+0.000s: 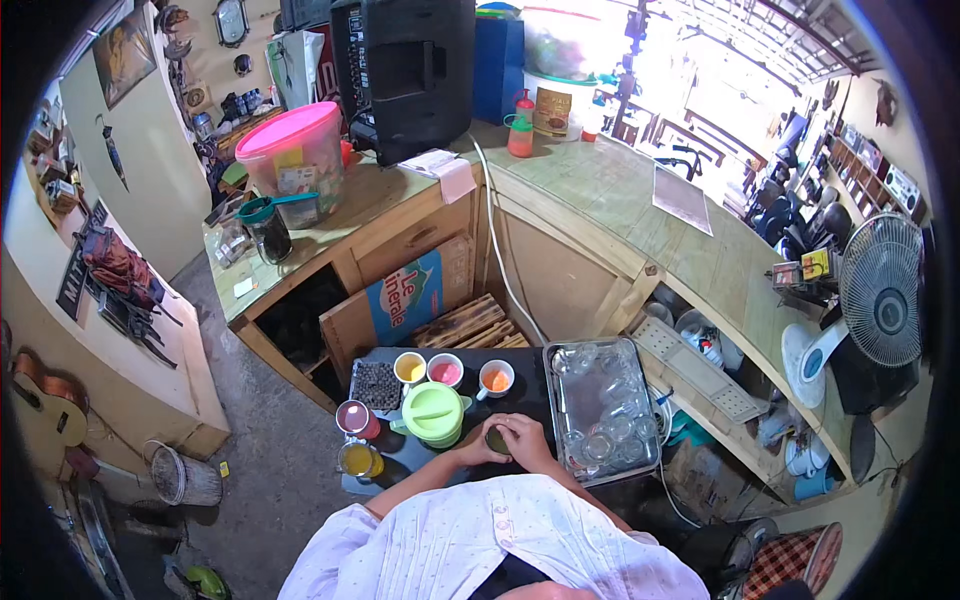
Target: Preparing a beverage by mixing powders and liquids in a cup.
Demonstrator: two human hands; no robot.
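Close to my body, at the front of a dark table [521,378], both hands are closed around a small dark glass [496,441]. My left hand [477,447] wraps its left side, while my right hand [524,442] covers the right side and part of the rim. Its contents are hard to make out. Just left of the hands stands a light green lidded pitcher [433,412]. Behind it are cups holding yellow [409,367], pink [445,371] and orange [495,378] contents. A reddish cup [357,419] and a glass mug of yellow liquid [361,460] sit further left.
A metal tray [551,400] of upturned-looking clear glasses lies to my right. A container of small dark balls [375,384] is at the table's back left. Beyond stands a wooden counter [560,190] with a speaker [405,75], a pink-lidded tub [290,165] and a fan [880,290].
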